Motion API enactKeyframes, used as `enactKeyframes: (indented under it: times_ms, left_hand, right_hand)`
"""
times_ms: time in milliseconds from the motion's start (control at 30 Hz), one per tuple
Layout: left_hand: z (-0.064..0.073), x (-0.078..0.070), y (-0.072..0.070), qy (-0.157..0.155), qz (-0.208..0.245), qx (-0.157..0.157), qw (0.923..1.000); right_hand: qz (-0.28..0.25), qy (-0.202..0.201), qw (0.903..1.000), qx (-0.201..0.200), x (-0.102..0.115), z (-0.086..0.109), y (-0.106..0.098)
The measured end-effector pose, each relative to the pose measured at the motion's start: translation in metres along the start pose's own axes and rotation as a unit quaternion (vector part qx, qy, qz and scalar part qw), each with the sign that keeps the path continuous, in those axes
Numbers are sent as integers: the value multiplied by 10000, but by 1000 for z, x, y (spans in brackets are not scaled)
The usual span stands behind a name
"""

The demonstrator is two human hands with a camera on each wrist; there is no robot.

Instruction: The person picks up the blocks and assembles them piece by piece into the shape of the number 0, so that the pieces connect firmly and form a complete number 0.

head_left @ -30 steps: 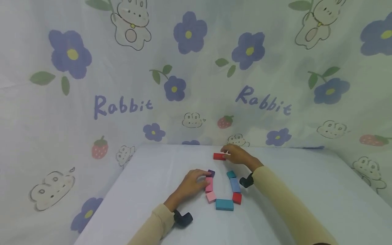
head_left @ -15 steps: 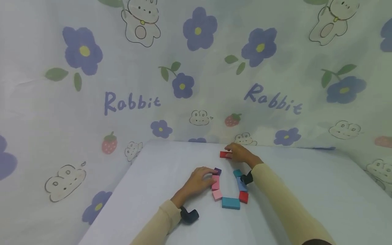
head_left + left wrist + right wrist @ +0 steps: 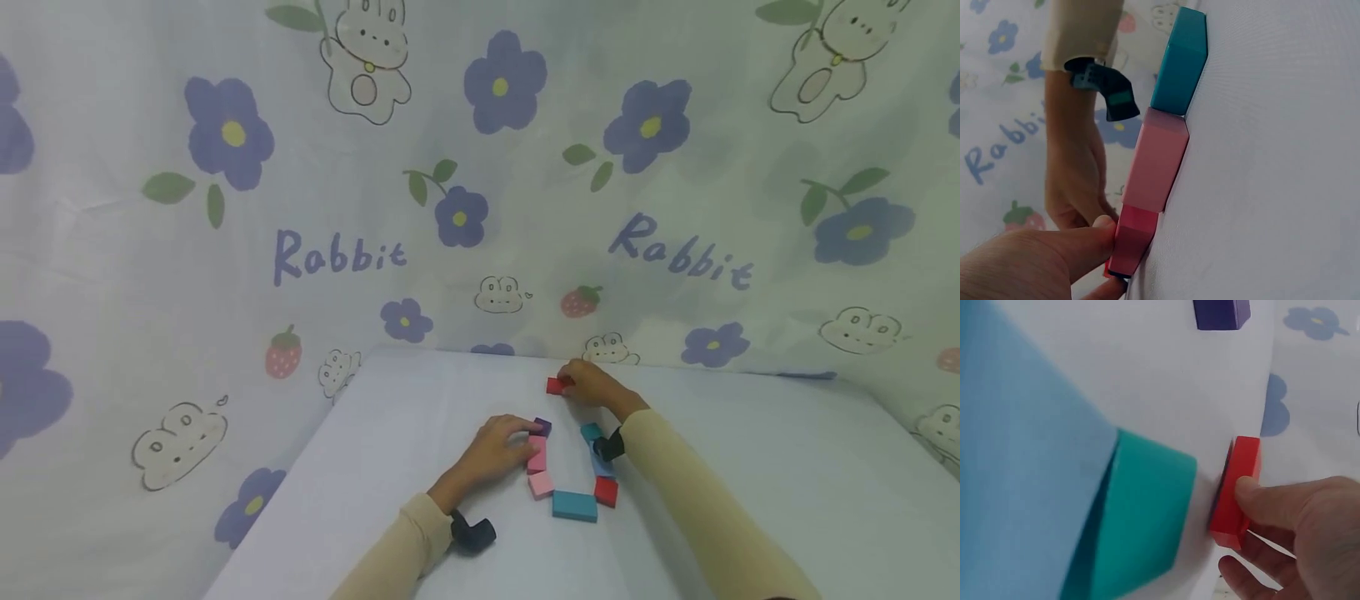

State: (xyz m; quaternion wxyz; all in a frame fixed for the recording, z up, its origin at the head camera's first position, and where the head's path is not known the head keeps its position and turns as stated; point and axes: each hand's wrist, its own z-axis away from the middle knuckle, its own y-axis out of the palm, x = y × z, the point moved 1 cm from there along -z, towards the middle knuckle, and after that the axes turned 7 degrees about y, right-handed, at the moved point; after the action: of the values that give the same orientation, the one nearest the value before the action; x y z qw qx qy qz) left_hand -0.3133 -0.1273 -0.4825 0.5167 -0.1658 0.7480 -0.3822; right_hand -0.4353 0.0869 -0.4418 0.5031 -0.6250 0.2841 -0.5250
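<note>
At the back of the white table, my right hand (image 3: 592,386) pinches a red rectangular block (image 3: 1237,490) between thumb and fingers. Whether the block touches the tabletop is hard to tell. My left hand (image 3: 495,450) is beside the left side of a U-shaped row of blocks. Its thumb touches the long pink block (image 3: 537,454), and its index finger reaches the small purple block (image 3: 542,427). In the left wrist view the thumb lies against the pink block (image 3: 1135,237), while the other fingers are mostly hidden.
The row continues with a light pink block (image 3: 540,485), a wide teal block (image 3: 575,506), a small red block (image 3: 606,492), a light blue block (image 3: 1029,456) and a small teal block (image 3: 592,432). A patterned cloth (image 3: 450,317) hangs behind the table.
My right hand has shifted along the red block and now covers more of it. My left hand stays at the pink and purple blocks. The head view has turned slightly left.
</note>
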Motion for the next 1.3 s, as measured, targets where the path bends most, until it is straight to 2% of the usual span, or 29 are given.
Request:
enactKeyframes:
  times_ms: [300,567,833,967,1100,1300]
  left_hand:
    - [-1,-3,-7,-94,-147,-63,9998]
    - [2,7,-5,118,-116,-114,9998]
    - [0,3,-6,62,-68,-65,9999]
    - [-3,2,-8,233,-87,-76,9997]
    - [-4,3,-9,251,-42,-95,9996]
    - [-4,2,-3,169,137,13,9998]
  right_hand:
    - [-335,-427,9984,145,11,14,-16]
    - [-291,-644,9973,181,17,32,-9]
    - [-200,-529,9979,320,16,40,-4]
    - [-91,-594,9977,326,15,43,-4]
    - [-66,-602,9976,321,14,44,-4]
    - [-113,-283,9985,453,9,49,1]
